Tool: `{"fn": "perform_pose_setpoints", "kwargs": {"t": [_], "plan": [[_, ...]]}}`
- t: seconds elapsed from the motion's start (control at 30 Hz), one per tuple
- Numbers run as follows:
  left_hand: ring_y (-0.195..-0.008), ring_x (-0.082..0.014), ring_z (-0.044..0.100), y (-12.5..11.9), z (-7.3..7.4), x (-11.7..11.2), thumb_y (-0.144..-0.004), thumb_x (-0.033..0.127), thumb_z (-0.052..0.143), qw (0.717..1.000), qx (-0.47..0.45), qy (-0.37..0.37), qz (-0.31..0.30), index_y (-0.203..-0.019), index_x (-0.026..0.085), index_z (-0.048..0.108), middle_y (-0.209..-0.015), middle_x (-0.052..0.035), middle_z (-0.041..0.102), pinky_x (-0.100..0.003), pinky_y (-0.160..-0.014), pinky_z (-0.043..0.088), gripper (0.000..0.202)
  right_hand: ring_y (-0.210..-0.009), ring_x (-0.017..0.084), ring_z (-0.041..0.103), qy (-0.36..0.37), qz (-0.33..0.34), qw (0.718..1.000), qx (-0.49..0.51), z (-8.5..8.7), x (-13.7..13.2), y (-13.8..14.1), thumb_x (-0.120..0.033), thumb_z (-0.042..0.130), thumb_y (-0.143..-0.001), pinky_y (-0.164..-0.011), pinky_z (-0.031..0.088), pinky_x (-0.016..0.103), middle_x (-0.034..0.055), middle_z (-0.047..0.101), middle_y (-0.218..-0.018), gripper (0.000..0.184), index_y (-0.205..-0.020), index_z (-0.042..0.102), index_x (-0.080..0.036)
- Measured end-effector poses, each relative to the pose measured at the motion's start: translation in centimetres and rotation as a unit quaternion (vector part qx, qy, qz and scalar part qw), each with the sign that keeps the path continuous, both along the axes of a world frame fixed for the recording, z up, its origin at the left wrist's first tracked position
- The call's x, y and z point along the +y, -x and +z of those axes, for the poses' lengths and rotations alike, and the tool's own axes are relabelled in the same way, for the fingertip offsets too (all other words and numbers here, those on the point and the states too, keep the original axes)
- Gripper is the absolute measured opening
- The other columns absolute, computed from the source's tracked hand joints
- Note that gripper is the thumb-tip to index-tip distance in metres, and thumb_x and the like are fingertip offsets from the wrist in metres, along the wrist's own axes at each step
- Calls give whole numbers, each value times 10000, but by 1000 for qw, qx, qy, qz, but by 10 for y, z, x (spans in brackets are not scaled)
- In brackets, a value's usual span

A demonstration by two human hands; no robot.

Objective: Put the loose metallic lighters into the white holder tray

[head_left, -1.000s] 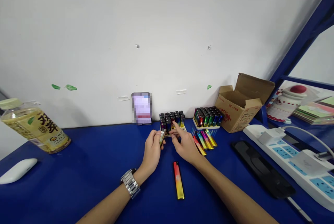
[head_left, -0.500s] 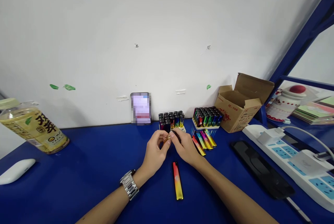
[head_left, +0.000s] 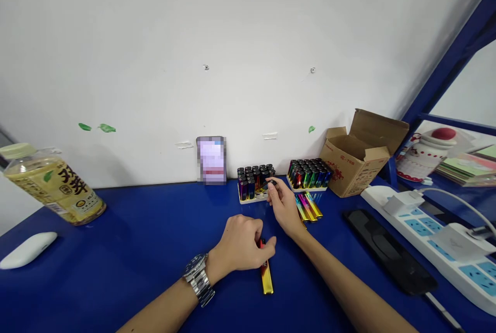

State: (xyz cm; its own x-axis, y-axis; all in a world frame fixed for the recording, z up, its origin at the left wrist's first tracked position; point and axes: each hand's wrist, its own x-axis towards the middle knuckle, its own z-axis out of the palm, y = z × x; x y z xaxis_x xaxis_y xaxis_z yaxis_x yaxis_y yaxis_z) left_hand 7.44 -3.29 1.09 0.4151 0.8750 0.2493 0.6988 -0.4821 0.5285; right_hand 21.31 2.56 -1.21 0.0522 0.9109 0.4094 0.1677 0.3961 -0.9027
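Red-gold lighter [head_left: 267, 282] under left hand [head_left: 241, 244], grip unclear, right hand [head_left: 285, 208] pinching black-topped lighter [head_left: 273, 182], bottle [head_left: 58, 188] labelled 双萃

Glossy, metallic-looking lighter [head_left: 267, 280]; matt cardboard box [head_left: 351, 170]; shiny metal watch [head_left: 199, 278]; clear plastic bottle [head_left: 56, 185].

The bare left hand [head_left: 242, 244] is held near, palm down and curled; the bare right hand [head_left: 285, 206] is extended farther right, pinched.

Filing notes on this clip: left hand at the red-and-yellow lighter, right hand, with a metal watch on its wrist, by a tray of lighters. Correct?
Not quite: the head view shows the metal watch on the left wrist. The left hand is at the red-and-yellow lighter, the right hand by a tray of lighters.
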Motion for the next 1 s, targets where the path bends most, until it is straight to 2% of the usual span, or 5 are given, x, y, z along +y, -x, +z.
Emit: {"fn": "perform_pose_setpoints", "kwargs": {"t": [0.3, 0.47, 0.63, 0.87, 1.0], "plan": [[-546, -139, 512, -3, -2, 3, -820, 296, 439, 993, 101, -42, 39, -659, 202, 459, -602, 18, 586, -289, -654, 346, 187, -766, 159, 631, -1, 43, 999, -8, -4, 0, 3, -354, 413, -920, -662, 497, 292, 75, 612, -1005, 342, -1221, 378, -196], [-608, -205, 587, -7, 3, -2, -835, 397, 419, 976, 145, -41, 157, -666, 202, 471, -649, -33, 633, -329, -645, 347, 263, -818, 170, 622, -1, 28, 998, -55, -5, 1, 2, -263, 409, -886, -745, 499, 320, 85, 624, -1008, 297, -1156, 497, -178], [-564, -203, 568, -8, 5, -3, -729, 284, 459, 976, 179, -16, 126, -588, 211, 394, -608, -34, 618, -338, -627, 329, 172, -724, 160, 591, -40, -53, 988, -138, 2, -4, 1, -209, 394, -864, -653, 469, 282, 62, 621, -884, 247, -1062, 533, -158], [-627, -196, 541, -5, -2, 4, -782, 255, 419, 990, 42, -8, 134, -699, 232, 341, -638, -3, 540, -316, -640, 358, 117, -921, 305, 538, -25, -218, 804, -552, 29, -27, -9, -224, 501, -792, -722, 397, 381, 154, 610, -893, 142, -811, 616, -142], [-569, -169, 512, 1, -4, 7, -885, 309, 331, 988, -89, 25, 127, -882, 224, 346, -670, 23, 510, -278, -553, 336, 87, -984, 344, 526, 51, -199, 753, -625, 38, -33, -15, -233, 562, -763, -773, 378, 431, 202, 627, -953, 194, -879, 648, -104]]}}
